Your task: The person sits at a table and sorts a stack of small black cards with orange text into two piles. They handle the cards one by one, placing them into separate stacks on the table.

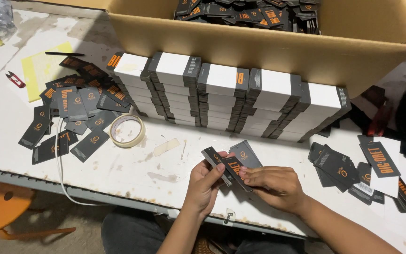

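cardboard box (269, 51) of dark tags at twelve o'clock, above the white table (132, 171) and a row of banded tag stacks (231, 99). loose tags (74, 117) and tape roll (127, 130) lie at nine o'clock. at six o'clock, left hand (205, 181) and right hand (273, 184) both pinch a fan of dark tags (233, 162).

You have a small fan of dark grey card tags (233, 162) between your hands, each a slim rectangle with an orange round mark on its face. They overlap and splay out at slightly different angles, tilted up to the left, held just above the white surface near its front edge.
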